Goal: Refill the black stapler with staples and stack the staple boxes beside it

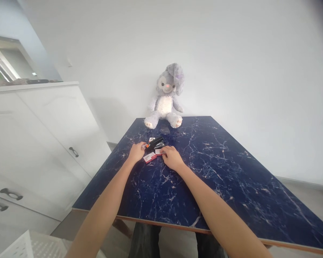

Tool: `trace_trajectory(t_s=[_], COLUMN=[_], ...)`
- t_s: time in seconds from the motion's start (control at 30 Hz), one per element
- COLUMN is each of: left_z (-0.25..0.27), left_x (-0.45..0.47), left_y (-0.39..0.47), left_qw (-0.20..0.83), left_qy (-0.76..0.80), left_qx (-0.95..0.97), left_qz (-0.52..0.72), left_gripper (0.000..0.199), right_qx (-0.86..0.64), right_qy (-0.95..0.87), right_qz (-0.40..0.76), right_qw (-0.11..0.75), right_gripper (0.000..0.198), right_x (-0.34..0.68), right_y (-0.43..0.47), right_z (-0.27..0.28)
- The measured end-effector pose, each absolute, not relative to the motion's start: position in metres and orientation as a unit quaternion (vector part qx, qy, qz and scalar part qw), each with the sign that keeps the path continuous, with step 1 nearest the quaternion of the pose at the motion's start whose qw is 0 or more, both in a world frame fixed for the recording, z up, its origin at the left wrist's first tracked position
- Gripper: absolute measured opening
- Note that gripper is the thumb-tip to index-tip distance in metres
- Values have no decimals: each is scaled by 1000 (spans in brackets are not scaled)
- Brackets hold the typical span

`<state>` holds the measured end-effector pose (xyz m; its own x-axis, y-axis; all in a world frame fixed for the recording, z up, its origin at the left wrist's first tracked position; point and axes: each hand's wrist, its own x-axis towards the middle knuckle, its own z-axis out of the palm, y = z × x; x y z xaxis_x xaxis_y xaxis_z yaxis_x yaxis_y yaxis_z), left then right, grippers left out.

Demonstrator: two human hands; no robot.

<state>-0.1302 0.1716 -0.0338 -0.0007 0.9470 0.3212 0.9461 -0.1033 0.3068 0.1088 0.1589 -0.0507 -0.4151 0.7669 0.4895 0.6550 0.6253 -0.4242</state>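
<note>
My left hand is at the left of a small cluster of things on the table, its fingers closed at a small item with an orange part; what exactly they grip is too small to make out. My right hand has its fingers closed on the right end of a small red-and-white box. A second red-and-white box lies between the hands, a little nearer to me. Behind them lies a black object with a shiny part, its kind unclear. A small white card-like piece shows beyond it.
The dark blue marble-patterned table carries a grey plush rabbit, seated at the far edge against the wall. A dark roundish spot or object is by its feet. White cabinets stand at left, with a white perforated basket below.
</note>
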Motion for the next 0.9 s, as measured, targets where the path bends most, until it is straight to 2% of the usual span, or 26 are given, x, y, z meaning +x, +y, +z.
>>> trace_trajectory(t_s=[0.37,0.63,0.9], left_z=[-34,-32,-29], left_x=[-126,-120,-101], left_y=[170,169,169], left_qw=[-15,15,5], left_qy=[656,662,583], left_qx=[708,686,756], left_qz=[261,302,299], left_gripper=[44,38,56], right_qx=[-427,-426,-426], right_qy=[-835,-834,-839], right_qz=[86,80,70], right_qw=[337,341,333], right_gripper=[22,20,19], right_x=[108,108,107], right_y=[157,156,156], right_z=[-49,-50,-50])
